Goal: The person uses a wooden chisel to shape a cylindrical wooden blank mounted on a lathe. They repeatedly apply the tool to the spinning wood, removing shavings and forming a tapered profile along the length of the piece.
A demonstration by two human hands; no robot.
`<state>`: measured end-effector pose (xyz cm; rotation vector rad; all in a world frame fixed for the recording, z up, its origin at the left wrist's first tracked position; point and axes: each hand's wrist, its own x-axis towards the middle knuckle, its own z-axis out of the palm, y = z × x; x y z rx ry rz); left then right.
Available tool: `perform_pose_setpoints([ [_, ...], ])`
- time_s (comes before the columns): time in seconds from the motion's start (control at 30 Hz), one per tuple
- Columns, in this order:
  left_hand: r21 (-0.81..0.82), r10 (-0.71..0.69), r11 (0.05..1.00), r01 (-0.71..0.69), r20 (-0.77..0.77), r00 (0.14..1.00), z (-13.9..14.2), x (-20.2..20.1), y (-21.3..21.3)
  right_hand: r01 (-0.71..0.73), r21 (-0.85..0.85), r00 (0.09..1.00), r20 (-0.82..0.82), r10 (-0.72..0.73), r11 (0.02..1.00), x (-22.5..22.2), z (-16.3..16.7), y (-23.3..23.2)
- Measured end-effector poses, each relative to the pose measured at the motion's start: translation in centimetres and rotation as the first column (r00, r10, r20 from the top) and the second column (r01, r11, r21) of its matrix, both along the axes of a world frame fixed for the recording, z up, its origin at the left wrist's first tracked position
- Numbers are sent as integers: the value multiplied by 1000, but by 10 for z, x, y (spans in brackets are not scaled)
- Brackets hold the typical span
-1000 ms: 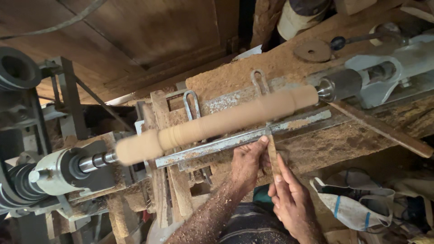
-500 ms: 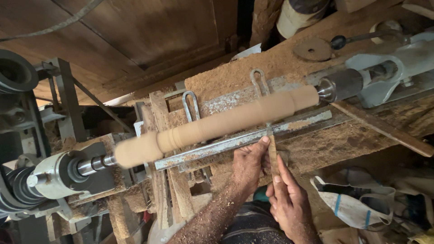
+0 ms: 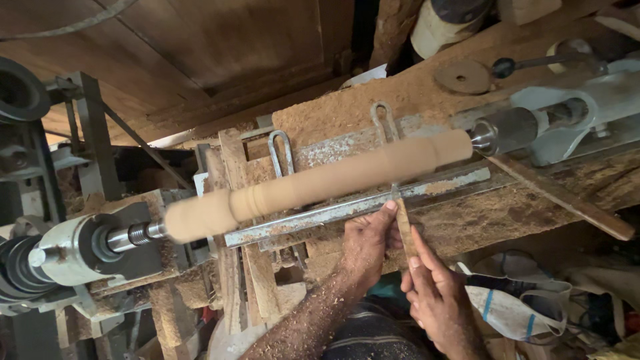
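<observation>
A long pale wooden cylinder (image 3: pixel 320 183) is mounted between the lathe's headstock (image 3: pixel 80 250) at the left and tailstock (image 3: pixel 533 127) at the right. A metal tool rest bar (image 3: pixel 347 210) runs just below it. My left hand (image 3: pixel 367 243) presses a wooden-handled chisel (image 3: pixel 403 223) onto the bar, thumb near the blade tip, which meets the cylinder's underside. My right hand (image 3: pixel 437 297) grips the chisel's handle end lower down. My left forearm is dusted with sawdust.
Sawdust covers the lathe bed (image 3: pixel 373 113). A wooden stick (image 3: pixel 560 197) lies slanted at the right. A round disc (image 3: pixel 463 77) lies on the bench behind. A white and blue bag (image 3: pixel 513 307) lies on the floor at lower right. Pulleys (image 3: pixel 20 267) sit at far left.
Both hands and the chisel have stayed at the same spot on the rest. The view has shifted only slightly.
</observation>
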<state>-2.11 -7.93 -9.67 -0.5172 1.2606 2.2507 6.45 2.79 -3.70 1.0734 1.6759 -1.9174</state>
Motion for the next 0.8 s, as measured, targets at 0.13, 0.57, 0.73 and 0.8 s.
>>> perform_pose_setpoints([
  [0.13,54,-6,999,5,6,1000,-3,0,2,-44,37,998,-39,45,998,-1,2,4],
  [0.57,31,-1,1000,0,41,999,-6,1,5,-59,-16,997,-48,58,998,-1,-4,15],
  [0.73,44,8,999,-10,50,999,-6,1,4,-95,12,995,-3,95,995,-5,1,14],
  [0.8,59,13,998,-16,51,999,-6,1,4,-84,7,996,10,84,996,-5,2,13],
])
